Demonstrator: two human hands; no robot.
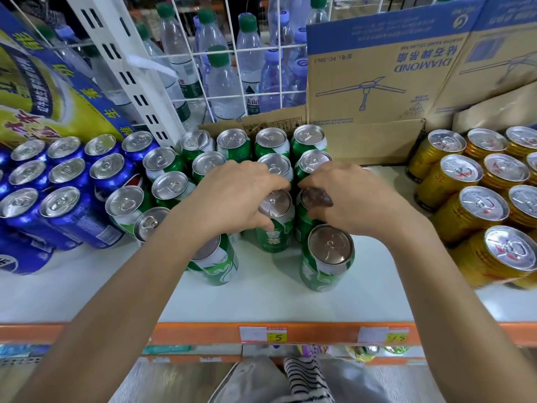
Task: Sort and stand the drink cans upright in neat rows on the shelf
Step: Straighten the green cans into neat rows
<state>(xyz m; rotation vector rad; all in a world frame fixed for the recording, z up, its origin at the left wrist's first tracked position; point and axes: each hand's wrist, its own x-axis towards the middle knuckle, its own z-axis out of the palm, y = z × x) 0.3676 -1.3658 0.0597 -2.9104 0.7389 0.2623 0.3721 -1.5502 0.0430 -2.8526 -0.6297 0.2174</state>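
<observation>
Dead centre of the frame, both hands are down on the green block. The left hand [235, 196] has its fingers curled over the rim of one upright green can [276, 231], and the right hand [348, 196] grips the neighbouring can [305, 225] the same way, just beside it. Both cans stand with their long axis vertical, right under the fingertips, so I'd guess a straight nudge up-frame into the back rows [271, 141]. The stray can [328, 257], lower right of centre on the white shelf [261, 301], stands apart and is nearer the right hand.
</observation>
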